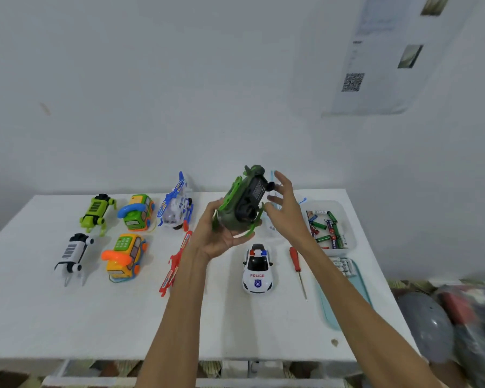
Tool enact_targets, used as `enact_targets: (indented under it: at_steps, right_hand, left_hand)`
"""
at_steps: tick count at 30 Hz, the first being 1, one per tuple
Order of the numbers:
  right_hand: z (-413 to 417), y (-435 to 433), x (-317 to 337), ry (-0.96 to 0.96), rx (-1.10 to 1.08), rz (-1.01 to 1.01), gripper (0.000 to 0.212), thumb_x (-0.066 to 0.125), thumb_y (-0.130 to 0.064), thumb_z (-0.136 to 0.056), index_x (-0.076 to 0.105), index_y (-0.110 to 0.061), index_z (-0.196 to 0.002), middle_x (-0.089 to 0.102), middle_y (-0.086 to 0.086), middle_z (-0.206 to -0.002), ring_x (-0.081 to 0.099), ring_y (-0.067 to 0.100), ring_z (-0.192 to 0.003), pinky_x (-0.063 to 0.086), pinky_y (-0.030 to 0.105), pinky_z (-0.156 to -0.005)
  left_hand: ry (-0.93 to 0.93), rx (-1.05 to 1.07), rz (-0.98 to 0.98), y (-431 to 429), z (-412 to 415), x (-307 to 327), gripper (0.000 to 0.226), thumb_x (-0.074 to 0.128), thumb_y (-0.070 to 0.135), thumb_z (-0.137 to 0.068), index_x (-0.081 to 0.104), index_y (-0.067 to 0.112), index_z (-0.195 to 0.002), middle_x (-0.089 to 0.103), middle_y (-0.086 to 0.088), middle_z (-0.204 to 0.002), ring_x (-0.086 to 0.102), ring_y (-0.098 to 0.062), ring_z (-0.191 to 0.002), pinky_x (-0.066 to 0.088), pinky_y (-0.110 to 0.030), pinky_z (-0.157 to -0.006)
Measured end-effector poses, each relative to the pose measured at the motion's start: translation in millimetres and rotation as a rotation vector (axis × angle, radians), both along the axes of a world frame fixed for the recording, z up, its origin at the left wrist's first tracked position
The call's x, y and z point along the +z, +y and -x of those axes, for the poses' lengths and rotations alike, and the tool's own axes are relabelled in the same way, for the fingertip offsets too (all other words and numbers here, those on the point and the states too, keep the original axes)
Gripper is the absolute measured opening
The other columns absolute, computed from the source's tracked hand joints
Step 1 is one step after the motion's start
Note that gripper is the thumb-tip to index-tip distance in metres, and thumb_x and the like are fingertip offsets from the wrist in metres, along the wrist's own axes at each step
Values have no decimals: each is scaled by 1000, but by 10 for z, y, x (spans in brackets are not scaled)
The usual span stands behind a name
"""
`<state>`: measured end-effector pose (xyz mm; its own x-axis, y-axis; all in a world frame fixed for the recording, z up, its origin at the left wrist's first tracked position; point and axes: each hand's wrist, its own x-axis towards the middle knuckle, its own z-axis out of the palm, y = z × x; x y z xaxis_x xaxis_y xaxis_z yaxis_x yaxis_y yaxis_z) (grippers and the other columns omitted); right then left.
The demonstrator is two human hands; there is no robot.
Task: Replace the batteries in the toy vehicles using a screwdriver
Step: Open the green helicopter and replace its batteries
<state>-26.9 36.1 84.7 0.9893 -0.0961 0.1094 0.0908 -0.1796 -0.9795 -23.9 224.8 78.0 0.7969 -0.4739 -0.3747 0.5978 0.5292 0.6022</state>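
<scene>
While gripped from beneath by the left hand [220, 242], raised above the table [67, 317], black underside showing: green toy helicopter [245, 203]. Right hand [286, 211] spread loose beside it, contact unclear. Screwdriver [296, 263] lying near police car [257, 268]. Battery tub [349, 243] half-hidden behind wrist.

A plain room serving as a makeshift repair station: a white worktop [118, 317] against a bare white wall [179, 93] carries a red screwdriver [295, 260] and a tub of batteries [340, 208], with a QR-code sheet [381, 60] stuck above.
</scene>
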Motion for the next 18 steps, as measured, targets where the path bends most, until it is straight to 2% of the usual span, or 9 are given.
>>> enact_targets:
  at_steps: [2, 4, 7, 8, 10, 12, 14, 17, 18]
  right_hand:
    - [90, -66, -24, -44, 44, 35, 64, 54, -2, -95, 38, -39, -146, 48, -10, -141, 57, 12, -122, 59, 41, -88]
    - [149, -124, -22, -41, 65, -19, 61, 54, 0, -95, 44, -35, -144, 52, -12, -138, 60, 10, -121, 57, 40, -93]
    - [177, -194, 0, -89, 82, 10, 62, 58, 0, -94, 48, -35, -144, 54, -13, -141, 55, 6, -126, 50, 31, -105]
    - [191, -221, 5, -112, 86, 43, 63, 59, -2, -93, 47, -36, -145, 52, -11, -144, 52, 2, -127, 48, 25, -105]
    - [198, -260, 14, -137, 68, 126, 66, 63, -4, -91, 47, -39, -145, 45, -5, -146, 45, -10, -124, 48, 13, -96]
    - [203, -305, -2, -177, 48, 249, 71, 67, -7, -88, 46, -44, -144, 32, -4, -149, 41, -5, -127, 49, 21, -99]
    - [193, -354, -30, -250, 71, 386, 77, 70, -7, -85, 43, -47, -146, 20, -7, -157, 32, 10, -138, 39, 26, -108]
    - [176, -428, 28, -289, 182, 496, 80, 69, -6, -85, 40, -40, -151, 13, -12, -163, 22, 14, -147, 26, 10, -107]
    - [175, -447, 63, -284, 206, 507, 78, 69, -7, -86, 40, -39, -150, 15, -14, -163, 22, 13, -148, 27, 12, -108]
  left_hand:
    - [55, -3, 87, -87, 99, -128, 83, 84, 38, -71, 54, 6, -142, 60, -29, -135, 65, -50, -111, 61, -51, -78]
    - [96, -14, 153, -159, 165, -242, 100, 96, 36, -54, 56, 3, -139, 60, -30, -133, 66, -51, -107, 62, -53, -75]
    - [129, 3, 193, -231, 213, -362, 94, 101, 31, -40, 69, -5, -122, 65, -31, -123, 69, -50, -99, 56, -50, -84]
    - [141, 19, 203, -255, 228, -390, 90, 103, 29, -37, 73, -6, -114, 66, -31, -120, 70, -50, -97, 53, -47, -86]
    - [157, 57, 209, -266, 230, -423, 87, 105, 27, -33, 75, -7, -108, 67, -31, -119, 71, -49, -94, 49, -50, -88]
    - [182, 93, 210, -257, 212, -455, 93, 105, 28, -33, 73, -7, -113, 65, -30, -124, 71, -48, -95, 53, -53, -87]
    - [198, 102, 210, -236, 219, -454, 104, 105, 31, -36, 65, -4, -126, 61, -30, -131, 70, -47, -100, 56, -54, -86]
    - [222, 72, 218, -196, 243, -436, 110, 103, 34, -44, 57, 1, -138, 54, -27, -142, 66, -44, -110, 60, -55, -82]
    - [222, 59, 227, -190, 254, -420, 109, 103, 34, -46, 57, 1, -139, 53, -27, -144, 65, -44, -112, 61, -54, -80]
